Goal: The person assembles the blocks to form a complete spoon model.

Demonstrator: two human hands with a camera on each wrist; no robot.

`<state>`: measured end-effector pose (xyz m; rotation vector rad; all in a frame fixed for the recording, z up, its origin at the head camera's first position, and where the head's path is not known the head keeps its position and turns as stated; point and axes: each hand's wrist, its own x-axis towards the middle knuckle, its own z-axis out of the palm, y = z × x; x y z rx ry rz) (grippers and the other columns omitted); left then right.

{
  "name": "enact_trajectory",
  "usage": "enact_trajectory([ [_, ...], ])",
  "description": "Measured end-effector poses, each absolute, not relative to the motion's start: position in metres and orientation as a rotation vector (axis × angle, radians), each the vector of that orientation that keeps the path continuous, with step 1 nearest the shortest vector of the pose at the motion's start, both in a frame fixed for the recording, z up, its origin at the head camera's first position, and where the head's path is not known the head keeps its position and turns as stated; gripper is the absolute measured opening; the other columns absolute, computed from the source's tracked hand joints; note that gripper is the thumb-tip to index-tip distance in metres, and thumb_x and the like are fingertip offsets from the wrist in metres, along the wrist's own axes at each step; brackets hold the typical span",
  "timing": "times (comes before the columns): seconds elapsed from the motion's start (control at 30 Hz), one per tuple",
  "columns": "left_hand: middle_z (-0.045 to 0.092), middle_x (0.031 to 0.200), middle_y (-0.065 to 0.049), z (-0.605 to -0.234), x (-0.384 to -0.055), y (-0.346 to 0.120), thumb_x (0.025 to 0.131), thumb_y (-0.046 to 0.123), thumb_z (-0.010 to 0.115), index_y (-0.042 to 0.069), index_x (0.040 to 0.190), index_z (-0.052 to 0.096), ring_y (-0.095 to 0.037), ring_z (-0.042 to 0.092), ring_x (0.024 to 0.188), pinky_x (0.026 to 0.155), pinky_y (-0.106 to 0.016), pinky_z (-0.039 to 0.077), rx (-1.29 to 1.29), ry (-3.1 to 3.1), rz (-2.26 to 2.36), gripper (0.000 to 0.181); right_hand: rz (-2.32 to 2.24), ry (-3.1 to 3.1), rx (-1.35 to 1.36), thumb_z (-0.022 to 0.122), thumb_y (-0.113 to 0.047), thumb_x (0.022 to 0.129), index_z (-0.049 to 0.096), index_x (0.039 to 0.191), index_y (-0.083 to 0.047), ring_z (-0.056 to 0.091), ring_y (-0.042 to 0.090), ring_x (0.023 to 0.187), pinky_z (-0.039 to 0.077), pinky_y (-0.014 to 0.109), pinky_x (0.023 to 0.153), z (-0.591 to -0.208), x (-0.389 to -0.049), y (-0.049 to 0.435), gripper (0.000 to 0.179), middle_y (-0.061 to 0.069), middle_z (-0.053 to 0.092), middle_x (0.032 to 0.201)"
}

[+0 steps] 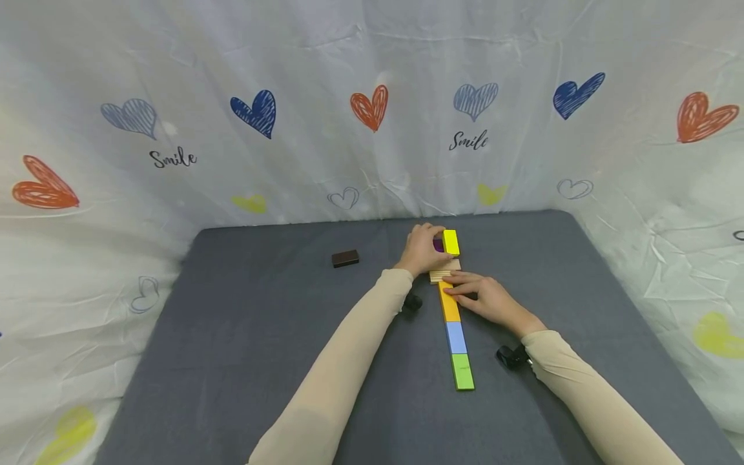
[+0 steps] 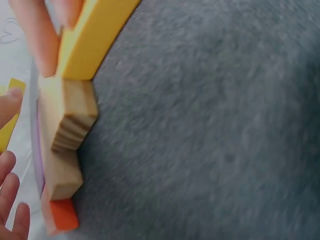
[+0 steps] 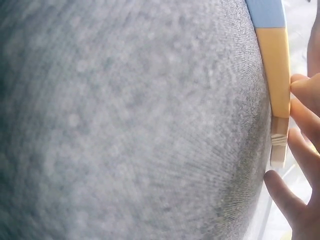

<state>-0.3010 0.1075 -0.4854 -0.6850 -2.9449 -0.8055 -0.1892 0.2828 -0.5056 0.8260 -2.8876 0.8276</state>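
At the far end of a line of coloured blocks, my left hand (image 1: 425, 250) pinches a bright yellow block (image 1: 451, 241) between thumb and fingers. A purple block (image 1: 438, 245) shows partly behind that hand. My right hand (image 1: 487, 298) lies beside the line, its extended fingers touching the orange-yellow block (image 1: 450, 306) and reaching the natural wood blocks (image 1: 440, 276). In the left wrist view, fingertips (image 2: 47, 62) rest at the joint between the orange-yellow block and a wood block (image 2: 77, 102). An orange block (image 2: 62, 215) stands past the wood ones.
Nearer along the line come a blue block (image 1: 456, 338) and a green block (image 1: 462, 372). A dark brown block (image 1: 345, 258) lies apart, left of the hands. The grey tabletop (image 1: 261, 361) meets a white curtain (image 1: 302, 161) printed with hearts.
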Motion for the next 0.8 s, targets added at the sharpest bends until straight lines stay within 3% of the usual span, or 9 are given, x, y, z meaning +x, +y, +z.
enact_trajectory([
  [0.27,0.055,0.134,0.001,-0.494,-0.298,0.118,0.084,0.051,0.074,0.029,0.143,0.053,-0.019,0.046,0.12,0.105,-0.039,0.037,-0.651,-2.971,-0.718,0.066,0.835,-2.898,0.819,0.069,-0.017,0.093,0.073,0.121,-0.016,0.053,0.029,0.136,0.041,0.054,0.11,-0.505,-0.189,0.283,0.028,0.003,0.061,0.141],
  [0.4,0.052,0.135,0.001,-0.492,-0.297,0.121,0.086,0.051,0.073,0.029,0.144,0.052,-0.02,0.043,0.121,0.11,-0.043,0.033,-0.632,-2.975,-0.735,0.066,0.85,-2.899,0.829,0.068,-0.016,0.093,0.072,0.122,-0.016,0.051,0.029,0.137,0.04,0.053,0.111,-0.503,-0.189,0.282,0.029,0.003,0.06,0.142],
  [0.8,0.05,0.136,-0.001,-0.493,-0.297,0.128,0.085,0.054,0.071,0.03,0.144,0.052,-0.021,0.042,0.121,0.107,-0.044,0.031,-0.573,-3.016,-0.711,0.066,0.841,-2.889,0.844,0.069,-0.016,0.093,0.073,0.121,-0.015,0.051,0.029,0.137,0.04,0.052,0.112,-0.502,-0.189,0.283,0.028,0.003,0.06,0.142],
])
